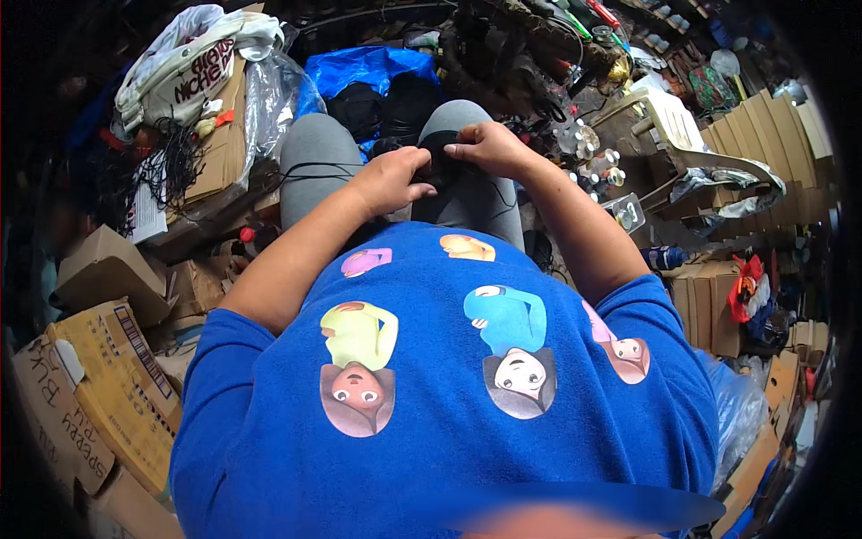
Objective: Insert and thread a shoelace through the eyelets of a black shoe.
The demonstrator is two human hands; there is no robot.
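A dark black item (pixel 438 153) lies over my right thigh, between my two hands; its kind is hard to make out. My right hand (pixel 489 149) pinches its upper edge between thumb and fingers. From the other side, my left hand (pixel 393 180) has its fingers curled at the item, the thumb lower and a little apart; what exactly sits in those fingers is partly hidden. A thin black cord (pixel 316 165) crosses my left thigh and leads toward my left hand. More of this cord hangs over my right thigh.
Black bundles (pixel 382 108) and a blue plastic sheet (pixel 368 65) lie beyond my knees. Cardboard with a cloth bag (pixel 193 67) stands at left. Several small bottles (pixel 593 162) and a white plastic chair (pixel 678 126) are at right. Cardboard boxes (pixel 117 377) stand near left.
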